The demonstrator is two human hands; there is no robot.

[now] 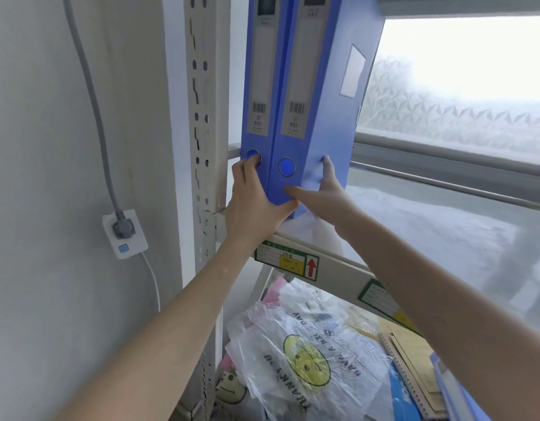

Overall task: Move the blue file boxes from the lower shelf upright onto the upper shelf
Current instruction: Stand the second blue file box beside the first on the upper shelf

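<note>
Two blue file boxes stand upright side by side at the left end of the upper shelf (pixel 414 226), spines toward me. My left hand (pixel 250 205) grips the bottom of the left file box (pixel 258 123), a finger at its round spine hole. My right hand (pixel 320 189) holds the lower corner of the right file box (pixel 311 117), thumb on the spine and fingers on its side face. Both boxes lean slightly to the right. On the lower shelf, the edge of another blue box (pixel 454 390) shows at the bottom right.
A perforated white upright post (pixel 202 132) stands just left of the boxes. A frosted window (pixel 460 86) is behind the shelf. The lower shelf holds plastic bags (pixel 305 354), a spiral notebook (pixel 414 375) and papers. A wall socket with a grey plug (pixel 124 230) sits at left.
</note>
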